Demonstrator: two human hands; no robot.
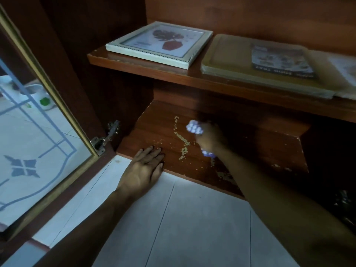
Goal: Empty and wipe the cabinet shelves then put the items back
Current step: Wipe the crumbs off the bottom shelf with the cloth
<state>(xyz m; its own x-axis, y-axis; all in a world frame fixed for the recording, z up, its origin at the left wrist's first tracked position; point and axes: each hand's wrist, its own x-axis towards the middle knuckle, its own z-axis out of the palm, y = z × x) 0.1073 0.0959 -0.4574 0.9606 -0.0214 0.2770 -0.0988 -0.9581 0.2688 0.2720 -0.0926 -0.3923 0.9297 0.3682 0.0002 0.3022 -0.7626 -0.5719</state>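
Observation:
The cabinet's bottom shelf (154, 132) is bare reddish wood with chipped, flaking patches. My right hand (210, 137) reaches in under the upper shelf and grips a bunched white-and-blue patterned cloth (194, 127) against the wood. My left hand (144, 166) lies flat with straight fingers on the bottom shelf's front edge, to the left of the cloth. On the upper shelf (173, 73) lie a white-framed leaf picture (159, 43) and a wrapped wooden tray (265, 64) with a printed label.
The glass-panelled cabinet door (38, 132) stands open at the left, its hinge (107, 137) by the shelf corner. A white cup with a green mark (42, 97) shows through the glass. Pale floor tiles (183, 218) run in front. Dark objects sit at far right.

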